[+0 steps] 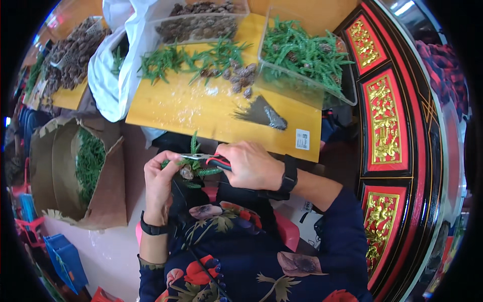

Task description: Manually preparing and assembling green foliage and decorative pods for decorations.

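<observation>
In front of my lap, my left hand (pixel 159 183) pinches a green artificial pine sprig (pixel 207 171) with a small pine cone (pixel 186 173) at its middle. My right hand (pixel 251 165) is closed round pliers (pixel 218 161) with red and black handles. Their metal jaws reach across to my left fingertips, just above the cone; whether they grip a wire there is too small to tell. Beyond my hands, a fanned bundle of thin dark wires (pixel 259 111) lies on the yellow table (pixel 176 110). Several loose pine cones (pixel 241 75) and green sprigs (pixel 163 63) lie farther back.
A clear bin (pixel 307 85) of finished-looking sprigs stands at the back right, another bin (pixel 198 27) of cones at the back. White bag (pixel 108 95) hangs at the table's left. An open cardboard box (pixel 108 186) holds greenery. Carved red-and-gold panels (pixel 382 121) border the right.
</observation>
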Demonstrator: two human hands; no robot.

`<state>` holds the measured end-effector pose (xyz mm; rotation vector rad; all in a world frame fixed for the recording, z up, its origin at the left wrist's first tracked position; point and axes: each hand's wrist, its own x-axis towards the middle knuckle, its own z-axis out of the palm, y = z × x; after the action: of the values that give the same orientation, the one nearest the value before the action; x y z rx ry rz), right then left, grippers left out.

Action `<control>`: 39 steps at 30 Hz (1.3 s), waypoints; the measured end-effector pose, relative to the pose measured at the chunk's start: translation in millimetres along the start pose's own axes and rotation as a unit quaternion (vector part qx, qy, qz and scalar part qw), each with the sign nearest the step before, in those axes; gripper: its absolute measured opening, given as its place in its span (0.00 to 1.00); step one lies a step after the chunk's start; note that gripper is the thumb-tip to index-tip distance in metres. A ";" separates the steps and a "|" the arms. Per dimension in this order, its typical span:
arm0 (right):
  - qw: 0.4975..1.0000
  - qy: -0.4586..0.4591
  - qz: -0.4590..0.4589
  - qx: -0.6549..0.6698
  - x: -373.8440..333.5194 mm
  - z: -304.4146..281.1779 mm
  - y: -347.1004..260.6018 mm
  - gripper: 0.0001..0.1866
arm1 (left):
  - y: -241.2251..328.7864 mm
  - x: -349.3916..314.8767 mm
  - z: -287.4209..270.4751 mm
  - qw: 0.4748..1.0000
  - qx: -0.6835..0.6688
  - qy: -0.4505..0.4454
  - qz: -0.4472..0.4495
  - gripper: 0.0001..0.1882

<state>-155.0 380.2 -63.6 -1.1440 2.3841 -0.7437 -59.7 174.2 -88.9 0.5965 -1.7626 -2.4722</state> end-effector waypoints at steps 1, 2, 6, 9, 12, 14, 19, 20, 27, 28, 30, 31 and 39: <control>1.000 0.006 0.002 -0.006 -1.1 -0.3 0.0 0.10 | -1.9 0.5 0.0 1.000 0.000 -0.004 0.005 0.02; 1.000 0.007 0.005 -0.012 -2.3 -0.6 0.2 0.10 | -3.7 1.6 0.2 1.000 -0.001 -0.007 0.009 0.02; 1.000 0.021 0.007 -0.018 -2.5 -7.5 -1.5 0.10 | 4.8 0.7 6.1 1.000 0.000 -0.016 0.008 0.01; 0.999 0.043 0.001 -0.011 -1.8 -13.4 -2.2 0.10 | 11.1 0.5 1.3 0.998 0.022 -0.061 -0.019 0.03; 0.995 0.019 -0.001 -0.101 -5.1 -19.9 -1.8 0.10 | 13.4 3.8 -5.8 0.985 0.066 -0.144 -0.068 0.06; 0.993 0.018 0.008 -0.119 -5.4 -19.7 -2.0 0.10 | 12.0 6.8 -6.4 0.969 0.146 -0.169 -0.106 0.10; 0.990 0.079 0.029 -0.110 -10.7 -46.9 6.8 0.12 | 10.6 -1.6 14.8 0.996 0.034 -0.051 0.069 0.18; 0.988 0.119 0.047 -0.083 -13.4 -61.6 10.3 0.12 | 10.1 -0.1 12.6 0.996 0.033 -0.051 0.069 0.18; 0.866 0.395 0.277 -0.131 -5.3 -172.1 89.5 0.20 | 10.3 11.3 4.5 0.997 0.057 -0.057 0.016 0.20; 0.866 0.395 0.279 -0.130 -8.6 -171.8 100.0 0.20 | 10.0 12.3 6.4 0.997 0.058 -0.058 0.015 0.20; 0.830 0.459 0.283 -0.139 -12.7 -167.8 116.4 0.21 | 6.5 12.0 12.8 0.995 0.061 -0.074 0.003 0.19; 0.812 0.490 0.285 -0.142 -13.6 -164.9 122.8 0.21 | 4.5 12.3 14.8 0.995 0.063 -0.080 -0.004 0.19; 0.895 0.404 0.177 0.069 -81.4 -62.5 98.8 0.20 | -0.9 64.6 23.3 0.960 0.248 -0.096 0.084 0.18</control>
<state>-199.8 515.4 -65.7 -0.3136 2.9903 -1.4273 -127.0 178.9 -101.4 0.2104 -2.4166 -2.0348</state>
